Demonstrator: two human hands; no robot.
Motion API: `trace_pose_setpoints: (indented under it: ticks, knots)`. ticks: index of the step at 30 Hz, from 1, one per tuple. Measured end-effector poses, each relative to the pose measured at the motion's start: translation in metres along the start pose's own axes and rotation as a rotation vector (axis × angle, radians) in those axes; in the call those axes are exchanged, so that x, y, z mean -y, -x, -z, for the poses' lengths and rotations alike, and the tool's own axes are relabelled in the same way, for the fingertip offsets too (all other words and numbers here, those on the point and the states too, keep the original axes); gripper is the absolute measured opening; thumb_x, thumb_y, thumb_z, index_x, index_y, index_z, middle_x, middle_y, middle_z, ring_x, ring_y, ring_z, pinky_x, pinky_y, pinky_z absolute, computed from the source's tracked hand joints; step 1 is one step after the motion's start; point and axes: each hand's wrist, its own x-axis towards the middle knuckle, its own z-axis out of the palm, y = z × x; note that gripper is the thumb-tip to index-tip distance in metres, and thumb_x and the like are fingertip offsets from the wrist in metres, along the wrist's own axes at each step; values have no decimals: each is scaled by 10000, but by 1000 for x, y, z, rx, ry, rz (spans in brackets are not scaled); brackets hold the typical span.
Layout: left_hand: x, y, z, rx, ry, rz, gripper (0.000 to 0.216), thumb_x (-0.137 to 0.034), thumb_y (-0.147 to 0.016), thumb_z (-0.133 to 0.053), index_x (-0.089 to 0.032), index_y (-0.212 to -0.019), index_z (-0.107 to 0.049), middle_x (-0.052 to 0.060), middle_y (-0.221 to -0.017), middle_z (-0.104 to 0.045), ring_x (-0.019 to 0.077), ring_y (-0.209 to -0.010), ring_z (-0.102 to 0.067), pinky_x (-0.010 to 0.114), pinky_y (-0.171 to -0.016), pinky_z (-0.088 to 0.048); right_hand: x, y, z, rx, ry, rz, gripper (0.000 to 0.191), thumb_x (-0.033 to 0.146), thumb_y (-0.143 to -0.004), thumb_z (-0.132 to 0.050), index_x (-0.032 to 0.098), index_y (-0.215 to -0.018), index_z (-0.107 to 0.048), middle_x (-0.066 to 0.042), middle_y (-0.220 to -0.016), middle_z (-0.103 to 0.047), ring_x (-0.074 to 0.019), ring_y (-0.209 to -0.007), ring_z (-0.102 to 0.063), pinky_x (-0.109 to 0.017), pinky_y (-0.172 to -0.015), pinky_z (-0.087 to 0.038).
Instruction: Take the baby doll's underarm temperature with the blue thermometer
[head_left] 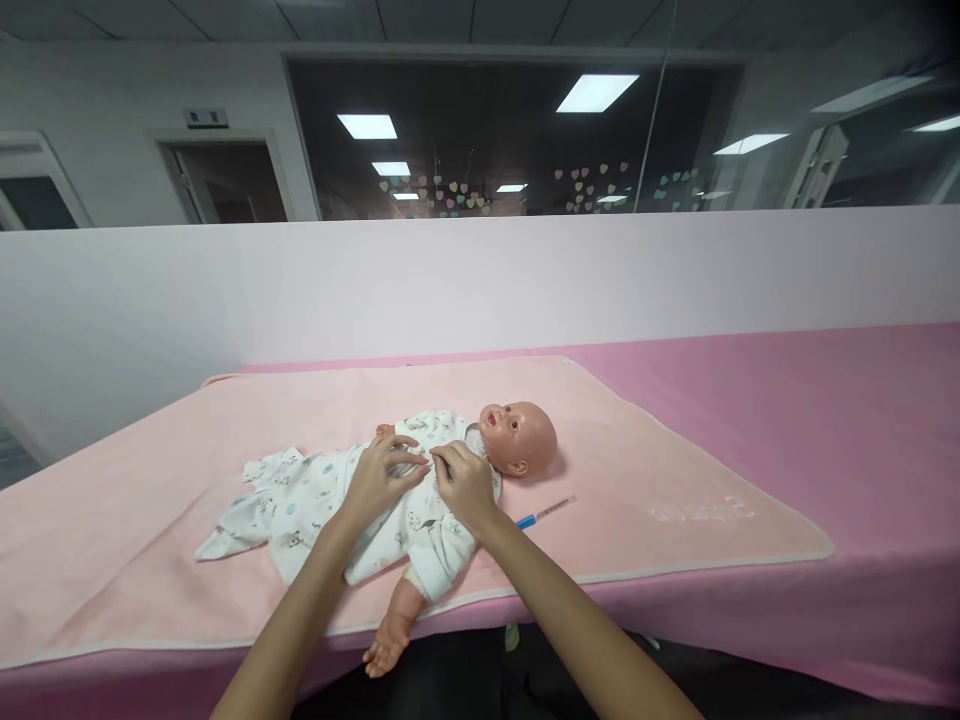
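A bald baby doll [536, 435] lies on its back, its head to the right, dressed in a white printed shirt [442, 540] and matching trousers [319, 490]. Over the chest, my left hand [379, 480] pinches the shirt front between thumb and forefinger, the other fingers spread. Close beside it, my right hand [466, 488] has its fingertips pinched together on the same cloth near the collar. What exactly lies between the fingertips is too small to make out. One doll arm [394, 630] reaches past the table's near edge.
A slim thermometer [551, 508] with a blue end lies right of my right forearm. Under the doll spreads a peach mat [660, 480] with a pale border, over a pink table cover [847, 430]. A white partition [480, 285] rises behind, with a glass window [495, 140] above.
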Motion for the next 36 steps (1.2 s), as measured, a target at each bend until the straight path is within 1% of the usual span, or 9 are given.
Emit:
trace_pose_setpoints:
  ticks: [5, 10, 14, 18, 22, 26, 29, 33, 36]
  knots:
    - [1, 1, 0, 65, -85, 31, 172, -402, -707, -598, -293, -770, -716, 17, -1078, -591, 220, -921, -496, 365, -848, -380, -1, 0, -1, 24, 9, -4, 225, 130, -833, -423, 202, -861, -635, -23, -760, -640, -130, -723, -589, -218, -648, -407]
    - [-3, 3, 1, 134, -140, 37, 183, -409, -693, -603, -290, -781, -711, 13, -1106, -576, 240, -969, -492, 372, -862, -377, -1, 1, -2, 30, 28, -4, 231, 124, -828, -427, 205, -842, -643, -17, -740, -639, -129, -698, -588, -220, -613, -399]
    - [-7, 10, 2, 111, -126, 33, 172, -365, -707, -596, -287, -810, -709, 21, -1124, -559, 253, -1018, -468, 389, -894, -353, -1, 2, -1, 24, 22, -2, 232, 133, -832, -425, 210, -850, -644, -16, -743, -640, -129, -695, -588, -221, -611, -403]
    - [-9, 15, 1, 73, -79, 38, 191, -367, -728, -582, -285, -855, -700, 25, -1140, -542, 254, -1041, -450, 407, -911, -334, -1, 3, -2, 9, -1, -1, 224, 147, -836, -428, 205, -858, -643, -20, -758, -643, -131, -712, -593, -222, -637, -416]
    - [-8, 15, 0, 61, -66, 47, 173, -355, -735, -568, -285, -852, -675, 11, -1129, -544, 239, -1028, -459, 394, -892, -342, -1, 3, -4, -6, -12, -3, 218, 151, -840, -428, 199, -862, -640, -23, -769, -644, -132, -715, -592, -222, -643, -417]
    - [-12, 14, 2, 22, 31, 0, 195, -326, -762, -538, -258, -926, -618, 22, -1066, -568, 214, -1007, -482, 356, -888, -356, -1, 3, -5, -15, -2, -5, 225, 149, -844, -419, 202, -864, -636, -22, -769, -639, -128, -708, -589, -220, -638, -416]
    - [-14, 15, 3, 2, 26, -10, 153, -323, -758, -546, -247, -860, -632, 33, -1066, -561, 219, -1017, -481, 362, -906, -348, -2, 3, -5, -16, 4, -3, 222, 150, -842, -422, 201, -867, -636, -22, -771, -637, -126, -704, -587, -217, -630, -416]
    - [-8, 13, 1, -13, 19, 22, 156, -351, -742, -572, -270, -837, -664, 27, -1088, -549, 230, -1023, -481, 383, -918, -341, -2, 3, -5, -17, -1, -9, 223, 155, -843, -421, 204, -870, -637, -25, -776, -638, -130, -709, -589, -220, -639, -418]
    - [0, 10, 1, 26, 88, 58, 191, -390, -731, -586, -282, -861, -675, 26, -1109, -548, 228, -1049, -481, 374, -937, -341, -2, 3, -5, -22, -11, -10, 223, 160, -848, -418, 205, -879, -634, -26, -785, -639, -133, -718, -590, -220, -650, -417]
